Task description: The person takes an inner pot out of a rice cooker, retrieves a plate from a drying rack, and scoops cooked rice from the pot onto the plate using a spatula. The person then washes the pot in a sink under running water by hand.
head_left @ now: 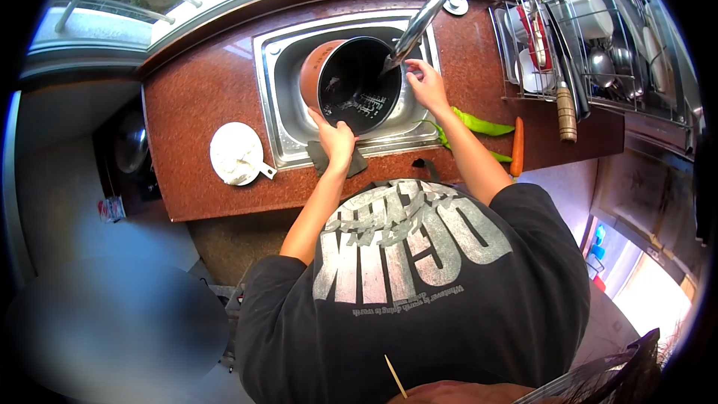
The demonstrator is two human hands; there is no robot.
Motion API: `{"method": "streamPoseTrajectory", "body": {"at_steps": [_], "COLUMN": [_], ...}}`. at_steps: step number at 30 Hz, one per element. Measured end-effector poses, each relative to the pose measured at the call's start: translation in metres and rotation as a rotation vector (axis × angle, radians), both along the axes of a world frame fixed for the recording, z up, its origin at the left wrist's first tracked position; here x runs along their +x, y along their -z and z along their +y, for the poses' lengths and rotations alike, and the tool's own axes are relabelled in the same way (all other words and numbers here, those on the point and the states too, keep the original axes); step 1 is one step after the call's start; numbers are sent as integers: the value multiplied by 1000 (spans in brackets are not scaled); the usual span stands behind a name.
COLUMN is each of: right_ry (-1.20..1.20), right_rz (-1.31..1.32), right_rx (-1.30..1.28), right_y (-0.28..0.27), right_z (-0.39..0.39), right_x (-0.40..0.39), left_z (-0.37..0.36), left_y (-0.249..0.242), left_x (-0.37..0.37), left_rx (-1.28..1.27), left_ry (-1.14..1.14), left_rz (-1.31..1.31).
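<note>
A deep pot (308,79), brown outside and dark inside, is tilted in the steel sink (280,116) beneath the tap (422,23). Water runs from the spout into it. My left hand (334,139) grips its near rim, with a dark cloth (359,165) lying on the counter edge beside the wrist. Just off the pot's right side is my right hand (426,86), fingers apart and slightly curled, close to the tap and holding nothing visible.
A white dish (224,142) with white contents stands left of the sink. Green peppers (485,126) and a carrot (517,146) lie at the right. A wire dish rack (508,53) with bowls, utensils and a wooden-handled knife (566,116) occupies the far right.
</note>
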State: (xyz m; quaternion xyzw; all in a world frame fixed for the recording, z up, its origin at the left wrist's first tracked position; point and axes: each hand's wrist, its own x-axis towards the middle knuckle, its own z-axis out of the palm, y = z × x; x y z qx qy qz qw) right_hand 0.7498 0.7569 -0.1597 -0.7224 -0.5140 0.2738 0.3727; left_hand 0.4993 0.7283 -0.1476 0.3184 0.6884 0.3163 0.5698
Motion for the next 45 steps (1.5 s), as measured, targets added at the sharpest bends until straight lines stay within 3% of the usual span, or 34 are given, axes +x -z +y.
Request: {"method": "streamPoseTrajectory", "body": {"at_steps": [6, 7, 8, 13, 14, 20, 22, 25, 29, 31, 32, 33, 35, 37, 38, 40, 43, 44, 45], "right_ry": [47, 22, -37, -310, -407, -420, -434, -469, -446, -267, -194, -93, -162, -533, -558, -490, -258, -313, -534], "right_rz": [127, 157, 347, 543, 595, 663, 708, 726, 864, 1268, 1190, 949, 515, -130, -351, -380, -465, -656, -770], "right_rx": [82, 99, 208, 319, 306, 192, 186, 205, 135, -23, -126, -300, -702, -572, -682, -632, -793, -642, -603], "right_y": [-21, -36, -51, -124, -127, -119, -119, -121, -120, -118, -103, -92, -47, 31, 26, 23, 21, 32, 15], "right_z": [9, 12, 14, 37, 40, 34, 28, 23, 15, 15, 12, 9, 15, 26, 40, 58, 81, 82, 80], "right_x": [1, 0, -5, -40, -44, -29, -20, -11, -12, -18, -18, -24, -21, 2, 1, 1, -29, -48, -62], "left_z": [-5, -4, -4, 2, 4, 7, 7, 0, -5, -5, -5, -3, 1, 3, 2, 0, 0, 0, 0], "left_y": [6, 6, 6, -6, -8, -3, 6, 13, 31, 36, 37, 34, 24, 13, 9, 2, 14, 24, 30], "left_x": [3, 3, 1, -1, 1, 5, 2, 6, 18, 23, 25, 25, 24, 21, 20, 21, 21, 20, 19], "left_rx": [33, 25, 24, -68, -64, -183, -354, -462, -425, -417, -412, -408, -483, -479, -478, -513, -589, -625, -663], "left_ry": [-51, -66, -69, -44, -36, 18, 75, 122, 153, 161, 172, 173, 258, 288, 320, 326, 314, 288, 261], "left_rz": [-38, -63, -59, -158, -156, -359, -520, -553, -526, -521, -510, -511, -513, -512, -511, -484, -504, -517, -532]}}
